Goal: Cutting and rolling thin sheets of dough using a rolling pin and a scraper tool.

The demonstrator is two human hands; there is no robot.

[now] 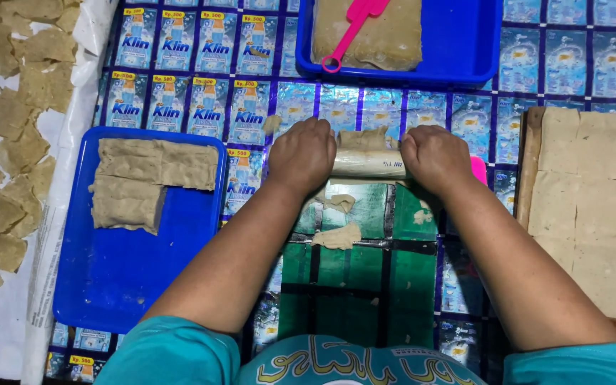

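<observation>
We saw the worktop [422, 107] covered in shiny sachet wrappers, a wooden board [529, 171] of cut dough squares at right, and a blue tray [130, 285] with dough slabs at left. Another blue tray [465, 43] with a pink spatula [354, 25] sat beyond. Our left hand [302, 153] and right hand [436, 157] each curled closed over the roller [368, 164], pressing dough [363, 139] on the green mat [365, 285]
</observation>
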